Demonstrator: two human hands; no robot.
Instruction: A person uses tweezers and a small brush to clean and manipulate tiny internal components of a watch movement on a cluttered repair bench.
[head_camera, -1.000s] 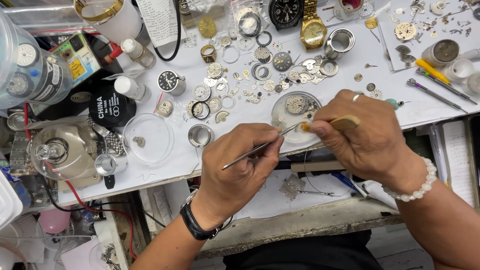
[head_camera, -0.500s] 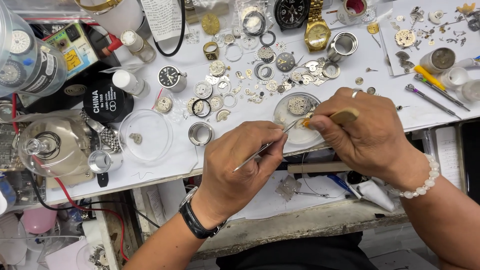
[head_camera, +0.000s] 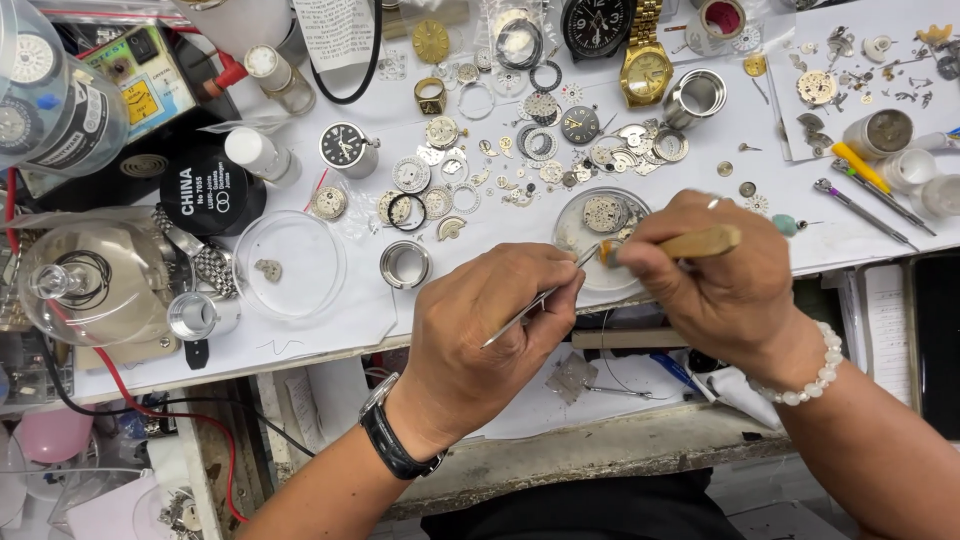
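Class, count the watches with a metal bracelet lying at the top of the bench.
1: the gold watch lies at top centre, right of a black-dialled watch whose strap is cut off by the frame. Others may be hidden.

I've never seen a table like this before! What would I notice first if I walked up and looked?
First, the two hands in the middle: the left hand holds thin metal tweezers and the right hand holds a wooden-handled tool, both tips meeting over a small round glass dish. Behind them, dozens of tiny watch gears and dials lie scattered on the white table. A shiny gold wristwatch gleams at the far edge.
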